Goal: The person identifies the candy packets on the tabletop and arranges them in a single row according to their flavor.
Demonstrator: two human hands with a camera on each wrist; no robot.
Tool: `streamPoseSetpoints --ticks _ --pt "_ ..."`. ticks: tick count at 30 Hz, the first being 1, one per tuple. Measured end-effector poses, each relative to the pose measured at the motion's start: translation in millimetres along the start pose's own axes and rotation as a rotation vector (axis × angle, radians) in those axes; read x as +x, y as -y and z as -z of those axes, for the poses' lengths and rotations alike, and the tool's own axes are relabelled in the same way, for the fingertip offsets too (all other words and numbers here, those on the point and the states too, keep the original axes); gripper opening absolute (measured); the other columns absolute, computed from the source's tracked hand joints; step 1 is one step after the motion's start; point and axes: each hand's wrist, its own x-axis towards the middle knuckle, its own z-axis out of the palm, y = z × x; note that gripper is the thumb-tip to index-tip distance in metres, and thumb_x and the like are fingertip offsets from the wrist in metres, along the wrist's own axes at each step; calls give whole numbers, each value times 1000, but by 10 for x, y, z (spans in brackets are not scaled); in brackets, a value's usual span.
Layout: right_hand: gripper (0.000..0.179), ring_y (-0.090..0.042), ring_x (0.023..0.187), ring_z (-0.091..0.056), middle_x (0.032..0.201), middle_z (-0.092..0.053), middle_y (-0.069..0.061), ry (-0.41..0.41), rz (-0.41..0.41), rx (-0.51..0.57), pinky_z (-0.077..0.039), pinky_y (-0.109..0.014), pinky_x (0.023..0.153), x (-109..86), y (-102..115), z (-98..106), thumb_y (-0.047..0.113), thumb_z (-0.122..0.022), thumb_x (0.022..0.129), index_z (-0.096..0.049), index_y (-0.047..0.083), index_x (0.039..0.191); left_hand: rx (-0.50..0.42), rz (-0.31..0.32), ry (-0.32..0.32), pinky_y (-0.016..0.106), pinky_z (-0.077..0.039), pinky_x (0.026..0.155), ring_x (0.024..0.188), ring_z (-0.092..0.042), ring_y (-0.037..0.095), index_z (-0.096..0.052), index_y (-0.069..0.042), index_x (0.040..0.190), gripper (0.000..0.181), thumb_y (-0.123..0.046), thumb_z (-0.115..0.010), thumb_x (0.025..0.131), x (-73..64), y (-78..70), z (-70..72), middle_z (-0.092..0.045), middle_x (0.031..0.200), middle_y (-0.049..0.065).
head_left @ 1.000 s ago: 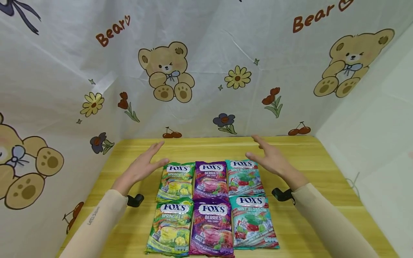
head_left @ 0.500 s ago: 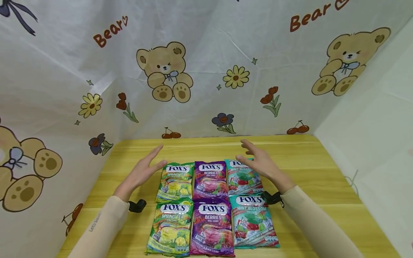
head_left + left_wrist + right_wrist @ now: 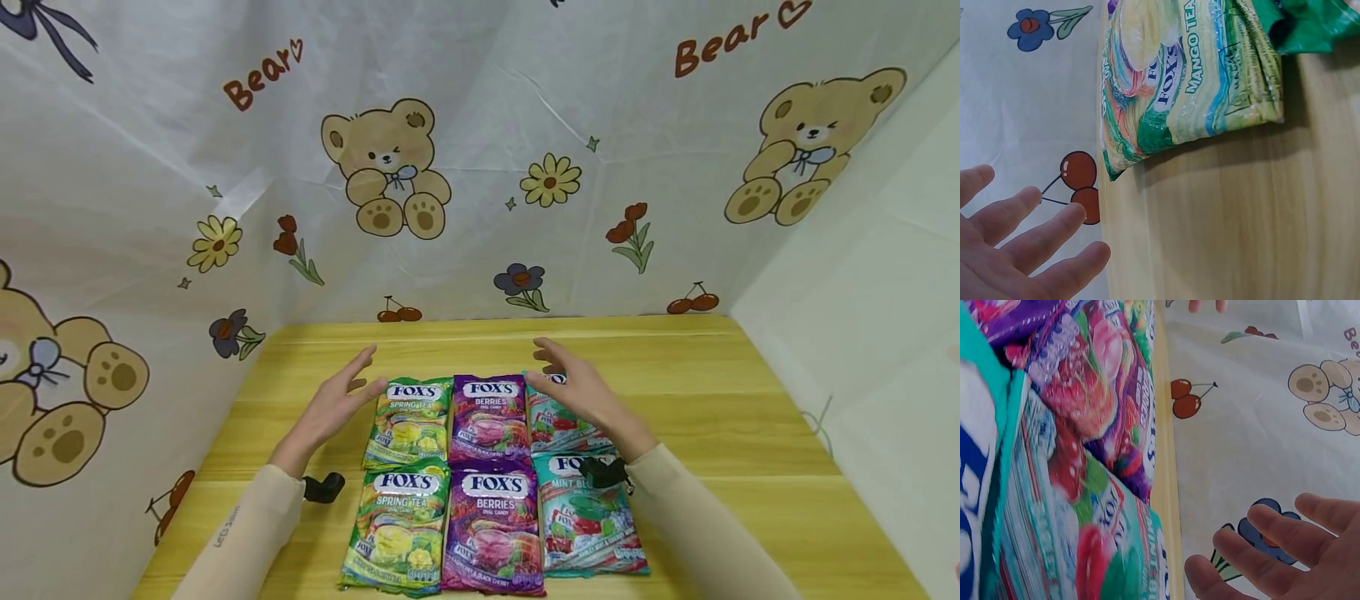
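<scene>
Several candy bags lie face up in two rows on the table: green Spring Tea bags (image 3: 408, 425) (image 3: 397, 533) at left, purple Berries bags (image 3: 489, 421) (image 3: 492, 533) in the middle, teal Mint Blossom bags (image 3: 562, 421) (image 3: 592, 525) at right. My left hand (image 3: 330, 408) hovers beside the far green bag, fingers spread and relaxed, holding nothing. Over the far teal bag my right hand (image 3: 581, 392) hangs with fingers loosely extended, hiding part of it. In the left wrist view the left hand's fingers (image 3: 1054, 237) stand apart from the green bag (image 3: 1179, 75).
The yellow wood-grain table (image 3: 712, 400) reaches back to a white cloth (image 3: 480, 250) printed with bears and flowers. A pale wall (image 3: 862, 317) borders the right side. A black wrist camera (image 3: 324, 487) juts from the left cuff, another (image 3: 602, 472) from the right.
My right hand has moved left and slightly nearer, from beside the teal bags to over the far one. My left hand has shifted slightly nearer. The bags stay in place.
</scene>
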Motion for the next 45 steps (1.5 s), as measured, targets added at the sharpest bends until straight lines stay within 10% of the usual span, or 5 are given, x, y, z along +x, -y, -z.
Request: streamPoseSetpoints --ticks 27,37,45 --pt "75 -36 132 -60 153 -54 -16 41 -13 199 -54 -54 105 -46 130 -560 50 -63 100 -34 19 162 -85 113 -13 69 -45 108 135 -53 51 -31 -23 163 86 -58 -68 94 -116 203 -216 -44 160 19" --pt "74 -36 133 -60 148 -59 -14 51 -56 261 -55 -53 104 -60 223 -815 51 -67 97 -40 21 159 -198 161 -7 40 -64 84 124 -63 44 -33 -23 162 84 -49 -74 93 -160 271 -279 -42 159 20" --pt "78 -34 128 -63 140 -65 -11 68 -70 270 -59 -48 98 -55 365 -982 56 -68 95 -42 17 158 -237 161 -3 40 -64 85 115 -69 37 -31 -18 163 83 -39 -75 95 -197 305 -278 -43 157 25"
